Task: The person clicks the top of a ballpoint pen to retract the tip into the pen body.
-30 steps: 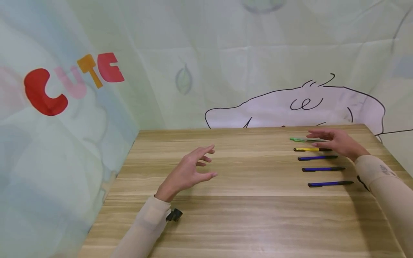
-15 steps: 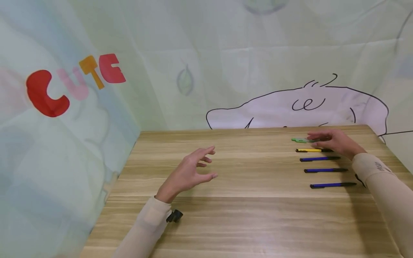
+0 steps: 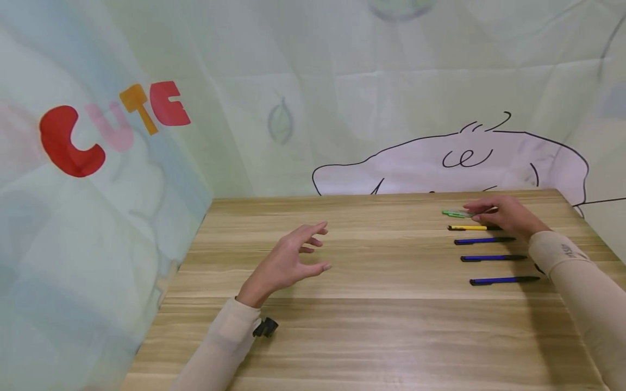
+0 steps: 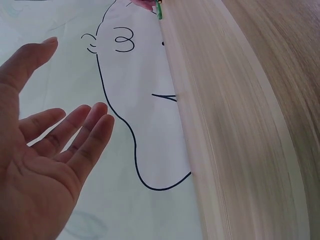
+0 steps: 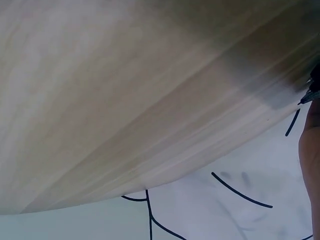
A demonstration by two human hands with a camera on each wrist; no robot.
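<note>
At the far right of the table, my right hand (image 3: pixel 511 217) pinches a green pen (image 3: pixel 455 213) between thumb and fingers; the hand covers the pen's right part. The right wrist view catches only a strip of that hand (image 5: pixel 311 155) with a dark pen tip (image 5: pixel 310 96) beside it. Just in front of the hand lies a yellow pen (image 3: pixel 467 228), its right end partly covered. My left hand (image 3: pixel 281 263) hovers over the left middle of the table, fingers spread and thumb apart, holding nothing; the left wrist view shows its bare palm (image 4: pixel 45 175).
Nearer than the yellow pen, three blue pens lie in a column: the far one (image 3: pixel 484 240), the middle one (image 3: pixel 491 258) and the near one (image 3: pixel 504 281). The wooden table (image 3: pixel 371 336) meets a printed cloth backdrop (image 3: pixel 342 119) at the back and left.
The fingers of my right hand have drawn closer together on the green pen, and the wrist has shifted slightly left. The left hand stays almost still; the lying pens keep their places.
</note>
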